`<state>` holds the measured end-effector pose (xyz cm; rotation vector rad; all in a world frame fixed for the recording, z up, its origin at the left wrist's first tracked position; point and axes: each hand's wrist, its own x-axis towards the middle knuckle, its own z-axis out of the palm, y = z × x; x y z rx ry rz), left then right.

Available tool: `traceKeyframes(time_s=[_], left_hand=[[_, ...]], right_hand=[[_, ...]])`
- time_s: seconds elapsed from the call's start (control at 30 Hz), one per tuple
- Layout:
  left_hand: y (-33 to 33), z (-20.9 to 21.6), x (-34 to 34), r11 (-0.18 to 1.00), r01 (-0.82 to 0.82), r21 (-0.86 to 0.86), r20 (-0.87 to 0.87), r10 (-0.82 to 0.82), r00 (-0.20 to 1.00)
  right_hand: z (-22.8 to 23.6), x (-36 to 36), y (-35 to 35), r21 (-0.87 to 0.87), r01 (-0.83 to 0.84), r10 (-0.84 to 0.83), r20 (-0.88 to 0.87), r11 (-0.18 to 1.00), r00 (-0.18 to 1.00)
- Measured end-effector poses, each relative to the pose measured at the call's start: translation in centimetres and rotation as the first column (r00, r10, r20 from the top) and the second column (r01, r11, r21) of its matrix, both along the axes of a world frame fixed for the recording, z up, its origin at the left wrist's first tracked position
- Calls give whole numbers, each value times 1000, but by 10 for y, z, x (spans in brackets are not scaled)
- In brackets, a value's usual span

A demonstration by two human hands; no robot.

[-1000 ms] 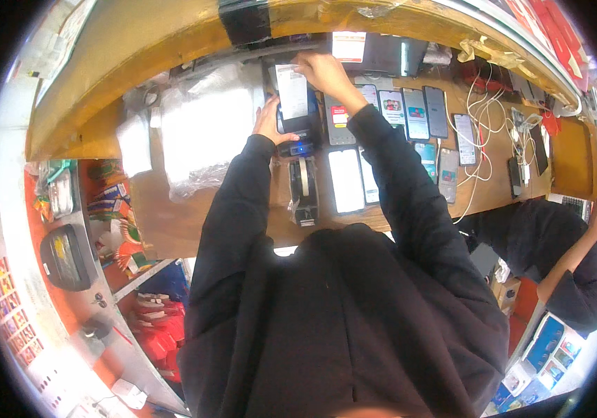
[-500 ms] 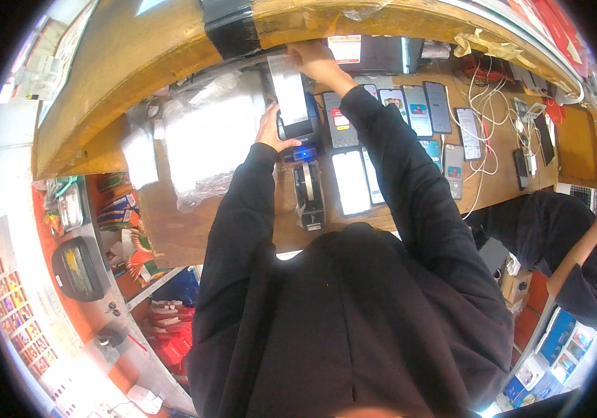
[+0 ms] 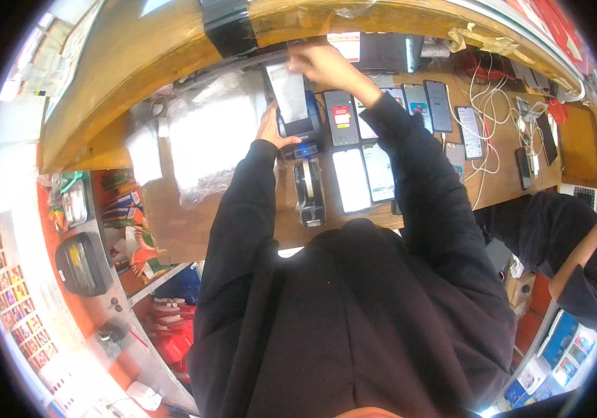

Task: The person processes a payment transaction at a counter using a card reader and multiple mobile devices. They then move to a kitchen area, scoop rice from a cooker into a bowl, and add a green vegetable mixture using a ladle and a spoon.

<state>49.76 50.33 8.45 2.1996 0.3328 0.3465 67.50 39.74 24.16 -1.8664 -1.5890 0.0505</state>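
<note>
A small dark receipt printer (image 3: 300, 128) rests on the wooden table, a white paper strip (image 3: 287, 99) standing out of its top. My left hand (image 3: 269, 129) grips the printer's left side, its thumb along the near edge. At the strip's far end is my right hand (image 3: 326, 67), its fingers closed on the paper's right edge; the fingertips are slightly blurred. Just nearer than the printer, a tape dispenser (image 3: 309, 195) holds a roll of tape. Several phones lie in rows to the right, among them a bright-screened phone (image 3: 351, 181); my right forearm covers some.
Crumpled clear plastic wrapping (image 3: 201, 139) spreads over the left of the table. Tangled white cables (image 3: 486, 115) lie at the right. A raised wooden ledge (image 3: 152, 66) curves along the far side. Another person (image 3: 563, 244) sits at the right edge.
My right hand and forearm have shifted right, uncovering more of a phone in the near row. The strip's far end has dipped slightly nearer. My left hand stays on the printer.
</note>
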Motion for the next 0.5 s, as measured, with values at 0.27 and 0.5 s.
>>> traceKeyframes(time_s=[0.27, 0.5], left_hand=[[6, -6, 3, 993, 41, 115, 38, -46, 998], [3, 4, 4, 991, 63, 120, -6, -63, 998]], right_hand=[[-15, -70, -147, -131, -428, 446, 191, 894, 874], [31, -37, -193, -223, -338, 309, -153, 914, 938]])
